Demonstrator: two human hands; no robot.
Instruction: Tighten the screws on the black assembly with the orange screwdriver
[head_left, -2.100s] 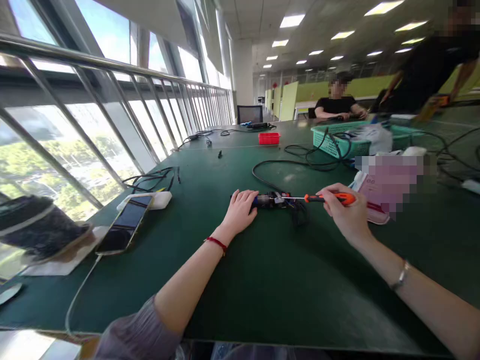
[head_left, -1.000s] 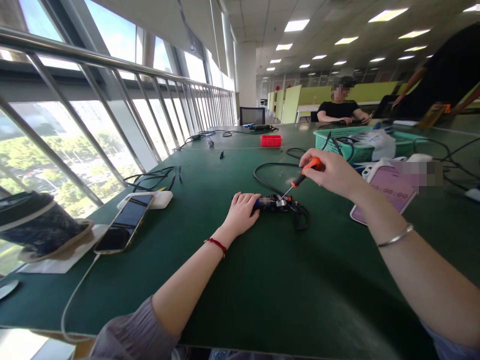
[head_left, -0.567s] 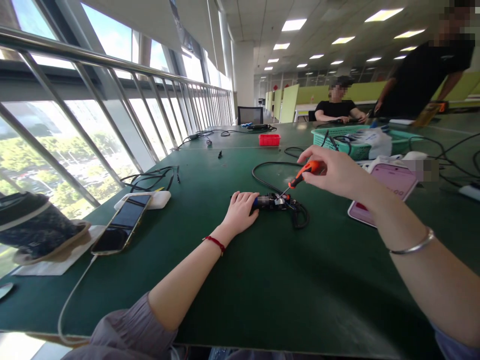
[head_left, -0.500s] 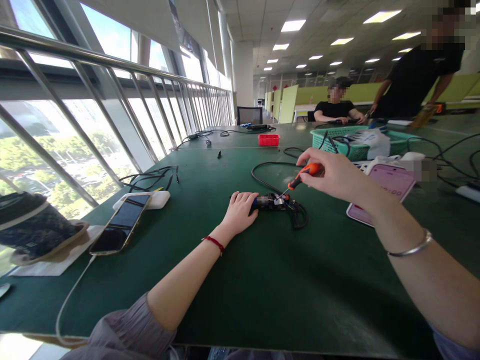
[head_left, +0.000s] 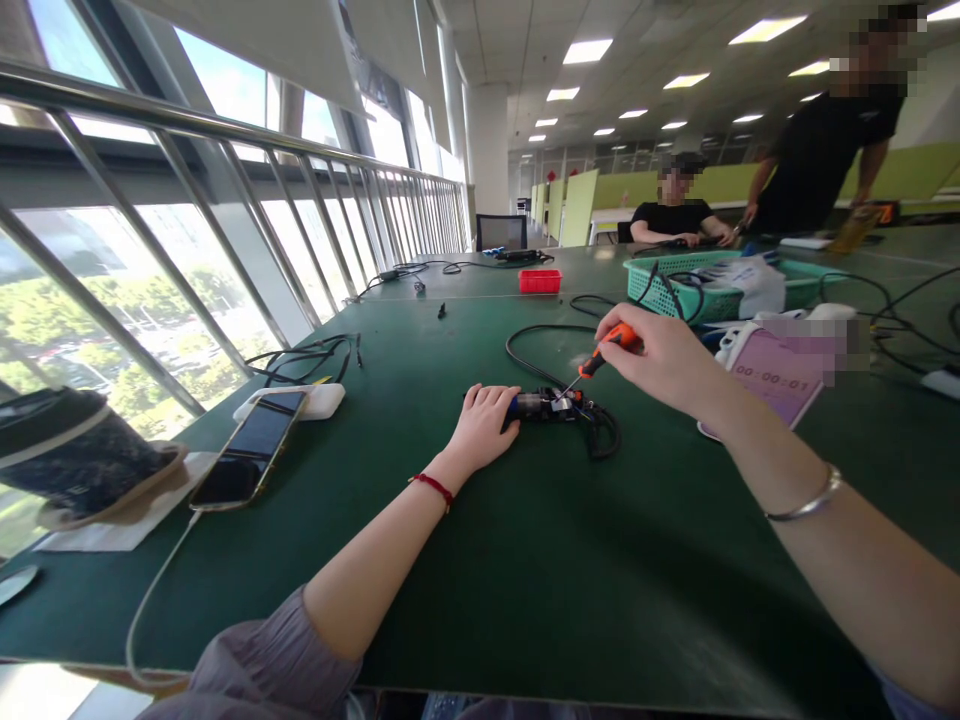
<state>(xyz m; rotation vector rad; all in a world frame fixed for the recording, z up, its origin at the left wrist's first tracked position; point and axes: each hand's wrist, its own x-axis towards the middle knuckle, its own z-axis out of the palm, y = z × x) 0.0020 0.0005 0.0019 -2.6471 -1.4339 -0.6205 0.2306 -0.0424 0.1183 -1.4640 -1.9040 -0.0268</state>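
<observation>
A small dark electrical part [head_left: 553, 405] with a black cable [head_left: 534, 340] lies on the green table [head_left: 570, 580]. My left hand [head_left: 482, 424] is closed over its left end and presses it down. My right hand [head_left: 660, 358] grips an orange-handled screwdriver [head_left: 606, 345], held at a slant, with the tip on top of the part.
A phone [head_left: 250, 448] on a white cable and a white power bank [head_left: 319, 400] lie at the left. A pink-screened phone [head_left: 772, 375], a teal basket [head_left: 675, 283] and a red box [head_left: 539, 280] sit further back. Two people in black are at the far table.
The screwdriver lay nearly flat two seconds ago; my right hand has lifted its handle, and the tip now stands slanted on the part. My left hand has stayed put.
</observation>
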